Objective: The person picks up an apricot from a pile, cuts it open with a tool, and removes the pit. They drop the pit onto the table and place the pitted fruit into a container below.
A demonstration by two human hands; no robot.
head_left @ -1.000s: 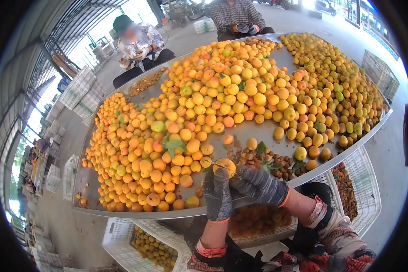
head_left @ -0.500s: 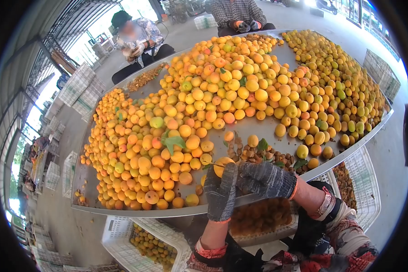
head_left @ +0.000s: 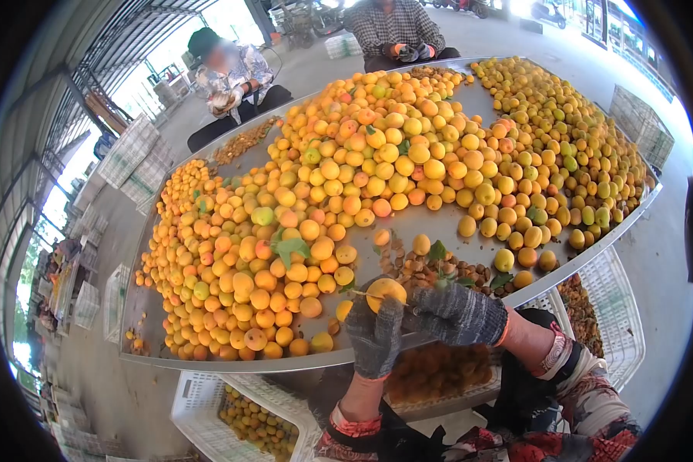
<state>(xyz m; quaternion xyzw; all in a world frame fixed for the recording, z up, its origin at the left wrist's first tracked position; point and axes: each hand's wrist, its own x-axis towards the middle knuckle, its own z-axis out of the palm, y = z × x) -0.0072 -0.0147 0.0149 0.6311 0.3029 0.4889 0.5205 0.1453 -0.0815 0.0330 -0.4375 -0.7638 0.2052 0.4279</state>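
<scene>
My left hand (head_left: 373,333), in a dark grey knit glove, is closed around an orange-yellow apricot (head_left: 387,291) at the near edge of the metal table (head_left: 433,222). A thin, light-coloured strip, too small to name, lies across the fruit's left side. Just to the right, my gloved right hand (head_left: 460,314) has its fingers pressed together, pointing at the apricot. What they hold, if anything, is hidden. Beyond both hands lies a heap of brown apricot pits (head_left: 463,272) with a few green leaves. A large pile of apricots (head_left: 285,258) spreads over the table.
Greener apricots (head_left: 566,146) cover the table's right side. Below the near edge stand white plastic crates, one with small fruit (head_left: 258,423), another with brown pits (head_left: 581,312). Two people sit across the table, one with gloved hands (head_left: 410,52). Stacked crates (head_left: 135,158) stand at left.
The apricot in my left hand now shows more of its face and sits slightly further right. My right hand has drawn a little right, widening the gap. The view has shifted slightly.
</scene>
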